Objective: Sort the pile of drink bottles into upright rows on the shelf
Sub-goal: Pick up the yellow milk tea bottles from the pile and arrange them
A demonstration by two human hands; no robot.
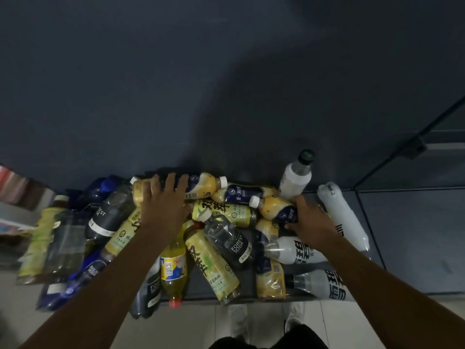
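Pile (216, 248) of drink bottles lies flat and jumbled on the dark shelf (402, 235). One white bottle (295, 177) stands upright at 1 o'clock of the pile, against the back wall. Left grip (163, 200) at 11 o'clock, fingers splayed over a lying yellow bottle (201, 185); can't tell if it's clamped. Right grip (309, 217) at 2 o'clock, grasping the base of a yellow navy-label bottle (271, 207), cap pointing to 9 o'clock. Two white bottles lie just beside it at 3 o'clock.

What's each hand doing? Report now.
Left hand: lies over far yellow bottle; grip cannot be told.
Right hand: grips small yellow bottle.
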